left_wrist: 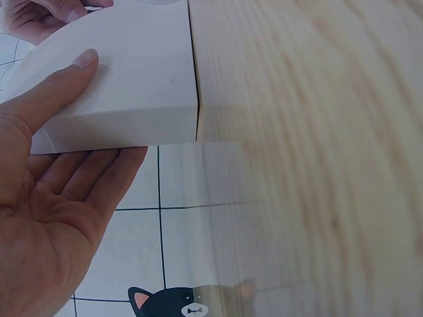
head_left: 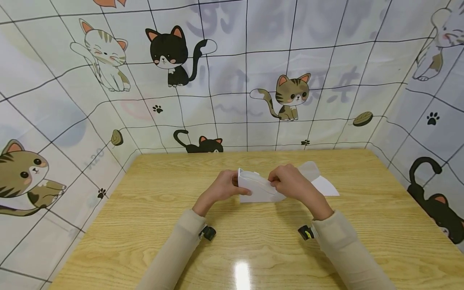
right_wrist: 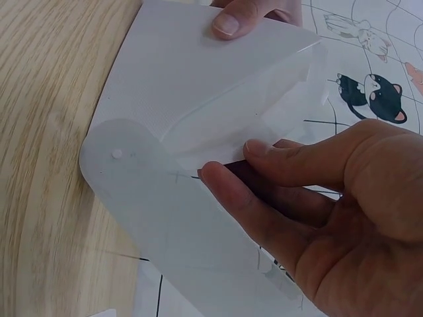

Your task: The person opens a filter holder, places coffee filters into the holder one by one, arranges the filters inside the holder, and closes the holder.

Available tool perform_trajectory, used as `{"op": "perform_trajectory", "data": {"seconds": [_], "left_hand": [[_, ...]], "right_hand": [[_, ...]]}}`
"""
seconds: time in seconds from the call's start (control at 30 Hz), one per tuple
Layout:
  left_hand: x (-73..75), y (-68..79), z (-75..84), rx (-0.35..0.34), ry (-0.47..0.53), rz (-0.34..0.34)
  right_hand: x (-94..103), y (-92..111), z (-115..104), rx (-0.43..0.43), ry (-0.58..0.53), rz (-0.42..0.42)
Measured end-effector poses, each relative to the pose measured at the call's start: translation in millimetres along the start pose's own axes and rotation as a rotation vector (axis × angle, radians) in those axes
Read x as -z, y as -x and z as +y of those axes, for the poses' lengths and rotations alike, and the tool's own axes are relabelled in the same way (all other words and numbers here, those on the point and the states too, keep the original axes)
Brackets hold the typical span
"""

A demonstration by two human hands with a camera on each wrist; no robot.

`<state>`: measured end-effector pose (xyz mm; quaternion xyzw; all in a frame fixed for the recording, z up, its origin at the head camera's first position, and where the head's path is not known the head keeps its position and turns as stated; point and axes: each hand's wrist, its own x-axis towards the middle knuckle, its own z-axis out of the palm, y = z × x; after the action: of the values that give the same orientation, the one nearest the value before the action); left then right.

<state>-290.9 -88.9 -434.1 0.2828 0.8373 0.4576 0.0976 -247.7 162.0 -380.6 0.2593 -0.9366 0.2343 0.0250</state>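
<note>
A white flat case (head_left: 253, 191) with a slanted mouth stands in front of me. My left hand (head_left: 228, 185) grips its left end, the thumb on the near face and the other fingers beneath in the left wrist view (left_wrist: 66, 198). A translucent flap (right_wrist: 158, 198) with a rounded end and a small white stud (right_wrist: 117, 153) joins the case's lower corner. At the flap's upper edge, beside the mouth, my right hand (head_left: 291, 183) pinches with thumb and forefinger. Clear plastic (right_wrist: 264, 105) shows inside the mouth in the right wrist view.
A white piece (head_left: 326, 186) lies on the wooden table (head_left: 163, 177) just beyond my right hand. Cloth walls (head_left: 232, 72) printed with cats and a grid enclose the table at the back and both sides.
</note>
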Motion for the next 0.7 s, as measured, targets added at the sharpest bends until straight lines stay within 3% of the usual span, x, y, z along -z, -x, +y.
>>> {"op": "perform_trajectory", "data": {"seconds": [0.7], "left_hand": [[0.5, 0.5, 0.2, -0.007, -0.012, 0.005]], "right_hand": [[-3.3, -0.5, -2.6, 0.01, 0.028, -0.03]]}}
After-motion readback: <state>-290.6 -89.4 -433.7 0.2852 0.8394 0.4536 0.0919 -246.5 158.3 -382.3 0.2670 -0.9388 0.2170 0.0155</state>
